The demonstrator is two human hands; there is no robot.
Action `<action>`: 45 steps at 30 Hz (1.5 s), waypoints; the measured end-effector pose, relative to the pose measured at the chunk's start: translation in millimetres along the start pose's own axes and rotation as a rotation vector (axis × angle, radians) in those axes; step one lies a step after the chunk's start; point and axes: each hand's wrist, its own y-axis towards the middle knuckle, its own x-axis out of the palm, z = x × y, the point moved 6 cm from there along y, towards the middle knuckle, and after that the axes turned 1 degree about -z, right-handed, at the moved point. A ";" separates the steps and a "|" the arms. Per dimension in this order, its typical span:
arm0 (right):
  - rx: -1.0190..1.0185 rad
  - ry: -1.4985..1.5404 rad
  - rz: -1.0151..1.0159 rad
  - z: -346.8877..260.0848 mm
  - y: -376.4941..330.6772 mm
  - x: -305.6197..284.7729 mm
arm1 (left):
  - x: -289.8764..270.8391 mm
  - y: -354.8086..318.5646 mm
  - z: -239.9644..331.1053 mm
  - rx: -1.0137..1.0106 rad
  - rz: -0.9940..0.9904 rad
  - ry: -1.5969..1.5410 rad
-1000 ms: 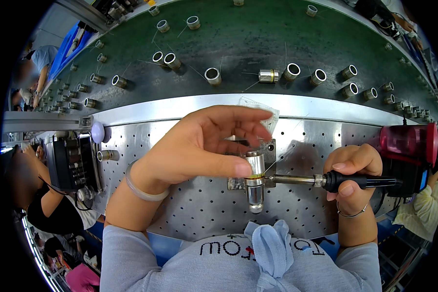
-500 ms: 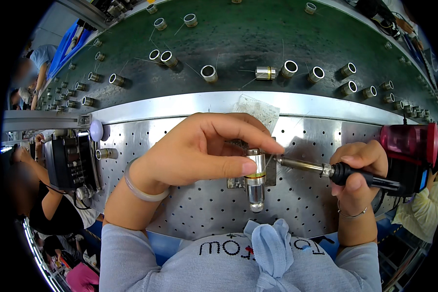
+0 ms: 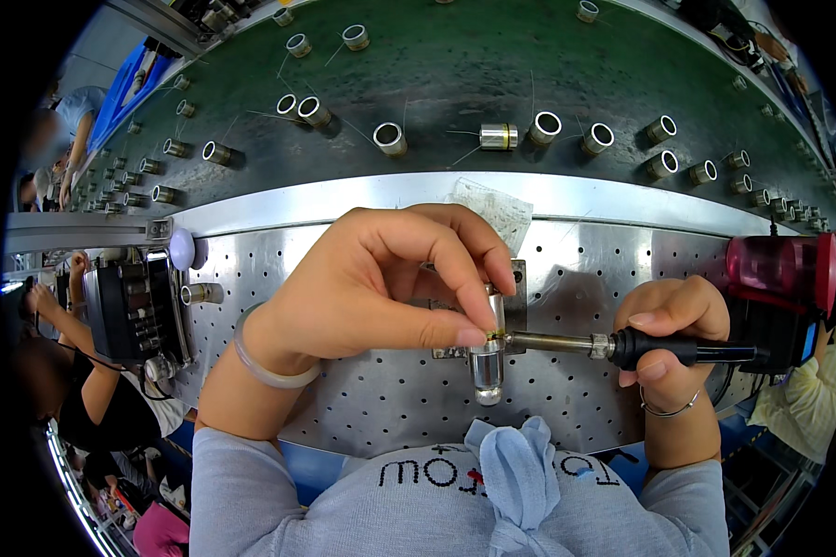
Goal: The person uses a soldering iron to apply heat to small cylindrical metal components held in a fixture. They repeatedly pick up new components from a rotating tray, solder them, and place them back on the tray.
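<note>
A shiny metal cylinder [image 3: 488,369] with a yellow band stands in a small dark fixture [image 3: 518,311] on the perforated metal worktop. My left hand [image 3: 372,283] is closed at its upper part, thumb and forefinger pressed together by the band. Whether a thin wire lies between those fingertips is hidden. Coming in from the right, my right hand [image 3: 673,325] grips the black handle of a soldering iron [image 3: 567,343]. The iron lies almost level, its tip touching the cylinder at the band, close to my left fingertips.
Beyond the worktop runs a green conveyor belt [image 3: 418,84] carrying several metal cylinders with thin wires. Another cylinder [image 3: 202,293] lies at the left beside a black device [image 3: 125,311]. A red transparent-fronted box [image 3: 780,274] stands at the right. Other people work at both sides.
The soldering iron has moved left and slightly down until its tip meets the cylinder. My left forefinger has come down to the thumb at the band. Cylinders on the belt have shifted slightly left.
</note>
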 end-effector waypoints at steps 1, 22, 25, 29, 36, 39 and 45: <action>-0.011 -0.008 -0.010 -0.3 0.1 0.2 | -0.4 -0.1 0.0 0.009 0.002 0.007; -0.081 -0.051 -0.071 -1.0 3.9 -0.1 | -1.8 -0.7 0.7 0.021 -0.014 0.047; -0.085 -0.059 -0.071 -1.3 4.2 -0.2 | -3.6 0.1 -0.2 0.058 -0.086 0.052; -0.099 -0.051 -0.080 -0.9 5.0 0.1 | -4.6 -1.6 -6.5 -0.159 -0.003 -0.087; -0.102 -0.069 -0.099 0.4 5.2 0.7 | -6.9 -2.1 -7.8 -0.197 -0.038 -0.065; -0.117 -0.074 -0.108 -0.9 6.1 2.5 | -4.2 -4.1 -2.4 -0.194 -0.023 -0.012; -0.071 -0.014 0.042 1.8 2.1 -6.3 | -6.2 -2.6 -9.9 -0.240 -0.019 -0.056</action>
